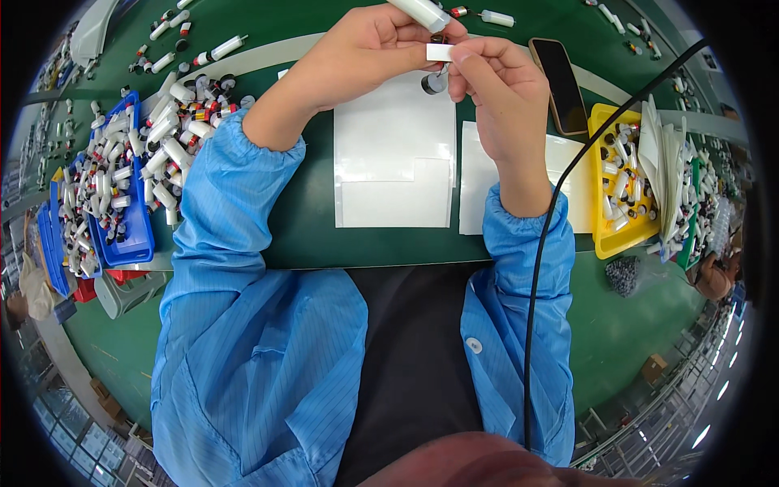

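Observation:
Near the top middle, my left hand (377,45) is closed on a white cylindrical part (419,12), tilted, with its lower end toward my right hand. A thin wire seems to run from it to a small round grey-and-black piece (434,83) hanging below. My right hand (507,81) pinches a small white rectangular strip (439,53) between thumb and fingers, close against the cylinder's end and the left fingertips. Under both hands lies a glossy white sheet (393,138) with a cut-out step in its surface.
More white sheets (475,191) and a phone (558,85) lie to the right, beside a yellow tray (604,235) of small parts. At left, a blue tray (134,252) and a loose pile (174,154) hold similar white cylinders. A black cable (540,268) crosses over my right forearm.

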